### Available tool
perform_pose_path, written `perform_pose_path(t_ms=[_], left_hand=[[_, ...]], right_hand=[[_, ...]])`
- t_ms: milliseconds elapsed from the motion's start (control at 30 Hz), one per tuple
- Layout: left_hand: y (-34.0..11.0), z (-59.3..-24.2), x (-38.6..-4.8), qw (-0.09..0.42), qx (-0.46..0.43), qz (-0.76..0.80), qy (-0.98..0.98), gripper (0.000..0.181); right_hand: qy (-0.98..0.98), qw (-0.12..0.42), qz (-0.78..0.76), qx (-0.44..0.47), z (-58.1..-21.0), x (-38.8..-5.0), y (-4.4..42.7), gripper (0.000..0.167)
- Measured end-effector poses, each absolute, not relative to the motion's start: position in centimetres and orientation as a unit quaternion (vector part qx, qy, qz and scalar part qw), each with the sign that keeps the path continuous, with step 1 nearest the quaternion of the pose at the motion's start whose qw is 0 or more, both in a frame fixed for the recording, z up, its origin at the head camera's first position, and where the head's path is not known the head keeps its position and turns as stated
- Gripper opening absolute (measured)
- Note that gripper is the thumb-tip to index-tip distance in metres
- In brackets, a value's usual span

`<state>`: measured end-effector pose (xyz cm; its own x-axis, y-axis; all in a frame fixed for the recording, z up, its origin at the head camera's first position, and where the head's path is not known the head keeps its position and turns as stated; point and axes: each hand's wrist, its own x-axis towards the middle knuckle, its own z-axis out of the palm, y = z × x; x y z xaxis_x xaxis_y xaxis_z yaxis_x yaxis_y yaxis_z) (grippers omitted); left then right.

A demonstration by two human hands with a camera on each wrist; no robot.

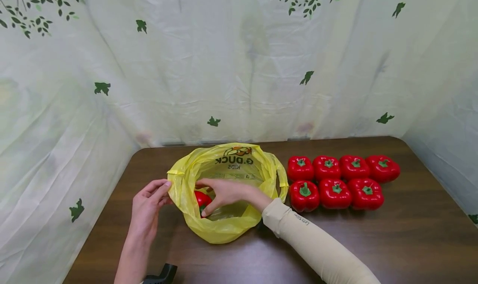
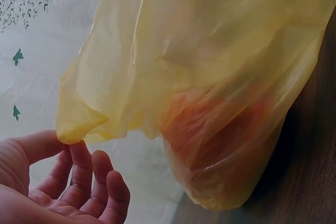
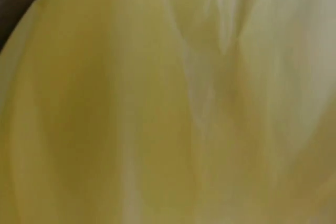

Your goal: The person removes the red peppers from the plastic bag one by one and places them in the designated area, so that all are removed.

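A yellow plastic bag [image 1: 224, 233] with duck print stands with its mouth wide on the brown table. My left hand [image 1: 146, 209] pinches the bag's left handle between thumb and finger, as the left wrist view also shows. Inside the bag, my right hand [image 1: 225, 192] grips a red bell pepper [image 1: 203, 198] with a green stem, near the left inner wall. Through the translucent bag [image 2: 210, 35] in the left wrist view, a red shape [image 2: 215, 135] shows low down. Only blurred yellow plastic [image 3: 157, 103] fills the right wrist view, so the hand is hidden there.
To the right of the bag, several red bell peppers [image 1: 335, 193] stand in two rows on the brown table [image 1: 414, 234]. A pale curtain [image 1: 239, 76] with green leaf prints hangs behind the table. A black object [image 1: 164, 273] shows at the left wrist.
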<state>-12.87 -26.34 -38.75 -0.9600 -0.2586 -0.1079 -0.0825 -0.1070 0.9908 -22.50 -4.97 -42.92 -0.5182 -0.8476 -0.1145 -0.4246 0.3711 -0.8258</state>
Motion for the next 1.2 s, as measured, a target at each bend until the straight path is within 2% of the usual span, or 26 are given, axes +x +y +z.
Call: perform_pose_path(t_ms=[367, 700, 967, 1200], left_hand=[[-26.44, -38.68, -12.85, 0.060, 0.132, -0.729, -0.669, 0.026], [-26.48, -38.66, -12.89, 0.060, 0.136, -0.730, -0.667, 0.025], [-26.48, -38.56, -12.93, 0.056, 0.141, -0.724, -0.673, 0.027], [-26.41, -38.66, -12.95, 0.057, 0.145, -0.725, -0.671, 0.025]], right_hand=[[0.798, 0.252, -0.364, -0.409, -43.10, -22.47, -5.28, 0.081], [0.811, 0.227, -0.330, -0.428, -43.09, -22.32, -5.13, 0.054], [0.768, 0.261, -0.384, -0.442, -43.64, -22.28, -5.45, 0.071], [0.765, 0.257, -0.376, -0.456, -43.87, -22.32, -5.72, 0.071]])
